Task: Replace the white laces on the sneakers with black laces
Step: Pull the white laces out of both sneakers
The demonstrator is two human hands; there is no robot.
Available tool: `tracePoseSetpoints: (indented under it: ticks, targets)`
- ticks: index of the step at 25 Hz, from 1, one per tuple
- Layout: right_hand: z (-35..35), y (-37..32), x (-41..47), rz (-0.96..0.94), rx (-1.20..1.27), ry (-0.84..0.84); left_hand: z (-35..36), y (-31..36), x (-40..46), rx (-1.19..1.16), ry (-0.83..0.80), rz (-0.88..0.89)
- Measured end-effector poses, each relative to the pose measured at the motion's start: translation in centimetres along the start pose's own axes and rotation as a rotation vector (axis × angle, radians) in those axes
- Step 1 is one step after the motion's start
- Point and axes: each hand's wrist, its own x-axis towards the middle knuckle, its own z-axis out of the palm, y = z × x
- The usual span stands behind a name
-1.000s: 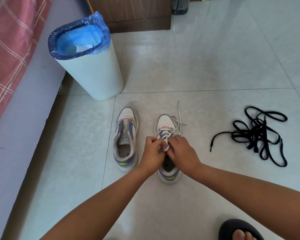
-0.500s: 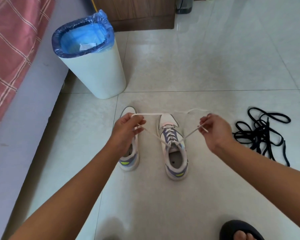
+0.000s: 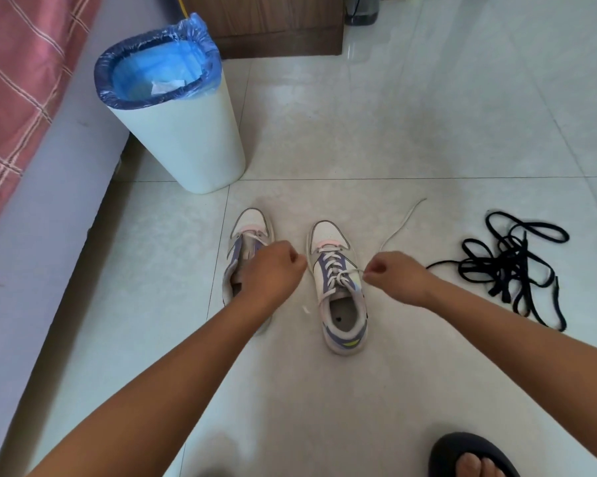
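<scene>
- Leftmost, a bed with a pink checked cover [image 3: 21, 84] runs along the far-left edge, its grey side panel [image 3: 49, 215] dropping to the tiled floor [image 3: 410, 108].
- Just right of it, a white bin [image 3: 186, 139] lined with a blue bag [image 3: 159, 60] stands upright on the floor, a scrap of paper inside.
- Nearer, the left sneaker [image 3: 247, 235] lies toe pointing far; the left hand [image 3: 273, 270] is over its middle, fingers curled into a fist. Whether it grips anything I cannot tell.
- Beside it, a little apart, the right sneaker [image 3: 338, 287] also points far, with a white lace [image 3: 336, 270] crossed through its eyelets.
- The right hand [image 3: 393, 273] pinches that lace just right of the shoe's tongue; the loose end [image 3: 402, 225] trails away far and right over the floor.
- Further right, black laces [image 3: 510, 266] lie in a tangled heap on the floor, well apart from both shoes.
- Near right corner: a foot in a dark slipper [image 3: 462, 452].
</scene>
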Motion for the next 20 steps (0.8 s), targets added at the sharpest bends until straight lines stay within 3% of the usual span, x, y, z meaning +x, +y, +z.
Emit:
tracePoseSetpoints:
  ticks: [3,5,6,8,12,16,20]
  targets:
    - [1.6,-1.0,-0.5,-0.033,-0.182,-0.145,3.1,1.6,-0.7,0.214,-0.191,0.098]
    - [3.0,-1.2,-0.5,-0.028,-0.213,-0.099,5.8,1.8,-1.1,0.268,-0.322,0.080]
    - [3.6,-1.4,-0.4,-0.034,-0.225,-0.041,6.8,1.8,-1.2,0.267,-0.300,0.065]
    - [4.3,-1.7,-0.3,-0.067,-0.249,0.071,8.3,1.1,-1.0,0.231,-0.107,0.090]
    - [3.3,-1.1,-0.4,-0.144,-0.347,0.158,7.7,-1.5,-0.4,0.196,0.270,0.276]
    - [-0.1,0.1,-1.2,-0.153,-0.113,0.238,3.0,-2.4,0.1,0.018,0.316,0.274]
    - [-1.5,0.7,-1.9,-0.245,-0.007,0.207,1.3,-2.4,-0.6,-0.075,0.341,0.246]
